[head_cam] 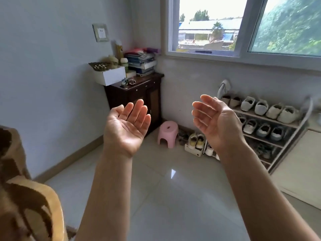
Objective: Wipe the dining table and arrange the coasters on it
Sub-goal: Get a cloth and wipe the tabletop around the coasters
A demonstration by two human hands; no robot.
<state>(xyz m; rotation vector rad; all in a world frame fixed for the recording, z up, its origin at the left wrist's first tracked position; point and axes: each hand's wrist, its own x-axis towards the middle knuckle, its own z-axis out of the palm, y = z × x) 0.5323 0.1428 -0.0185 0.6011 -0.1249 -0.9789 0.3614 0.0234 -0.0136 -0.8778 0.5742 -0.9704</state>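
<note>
My left hand (127,126) and my right hand (214,122) are both raised in front of me, palms turned up and fingers spread, with nothing in either. They hover above a pale tiled floor (166,197). No dining table, cloth or coasters appear in this view.
A dark wooden cabinet (139,98) stands in the corner, loaded with books and a white box. A pink stool (168,133) sits on the floor beside it. A shoe rack (265,126) lines the wall under the window. A brown-and-tan patterned fabric (26,197) fills the lower left.
</note>
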